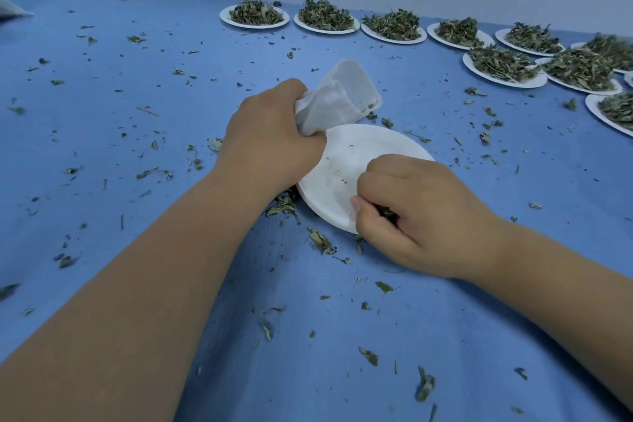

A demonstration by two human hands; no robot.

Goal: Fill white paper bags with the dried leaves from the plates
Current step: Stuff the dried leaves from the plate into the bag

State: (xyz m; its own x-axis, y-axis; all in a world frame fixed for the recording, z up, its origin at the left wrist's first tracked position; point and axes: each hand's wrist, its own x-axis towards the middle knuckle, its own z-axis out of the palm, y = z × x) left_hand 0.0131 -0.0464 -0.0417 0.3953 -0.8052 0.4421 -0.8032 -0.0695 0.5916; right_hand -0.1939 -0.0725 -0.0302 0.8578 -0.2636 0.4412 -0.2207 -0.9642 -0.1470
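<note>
My left hand grips a white paper bag by its lower part, the open mouth pointing up and to the right. Just below it a white plate lies on the blue cloth, holding only crumbs. My right hand rests over the plate's near rim, fingers curled round a small clump of dried leaves. A few leaf bits show inside the bag's mouth.
Several white plates heaped with dried leaves line the far edge and right side of the blue table cloth. Loose leaf scraps are scattered all over the cloth. A white object lies at the far left.
</note>
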